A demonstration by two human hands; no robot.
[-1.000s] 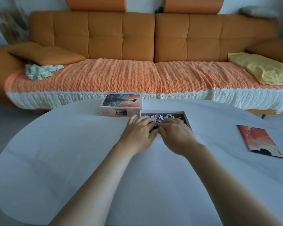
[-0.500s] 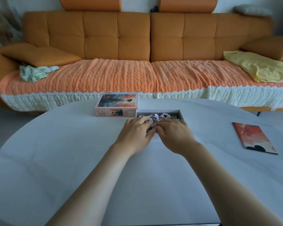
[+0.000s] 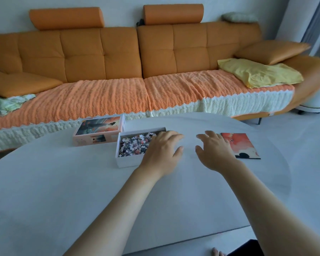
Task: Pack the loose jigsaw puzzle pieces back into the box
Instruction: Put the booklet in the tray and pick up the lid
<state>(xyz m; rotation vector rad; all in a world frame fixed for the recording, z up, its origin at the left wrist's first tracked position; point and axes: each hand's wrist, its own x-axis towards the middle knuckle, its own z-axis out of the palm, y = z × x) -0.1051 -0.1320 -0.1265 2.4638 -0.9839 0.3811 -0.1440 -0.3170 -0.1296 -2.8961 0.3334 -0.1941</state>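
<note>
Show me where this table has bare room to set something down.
Bare: the near-left stretch of the pale oval table, and the strip between the left hand and right hand. Crowded: the far side, with the pictured box lid, white open box of pieces and orange printed card.

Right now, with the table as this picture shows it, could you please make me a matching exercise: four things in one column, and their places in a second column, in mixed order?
Things
1. puzzle pieces
2. box lid
3. orange picture sheet
4. yellow cloth

Places
A. on the sofa, toward its right end
B. flat on the table, to the right of the right hand
C. inside the open white box
D. on the table, left of the white box

Pairs: 1-C, 2-D, 3-B, 4-A
</note>
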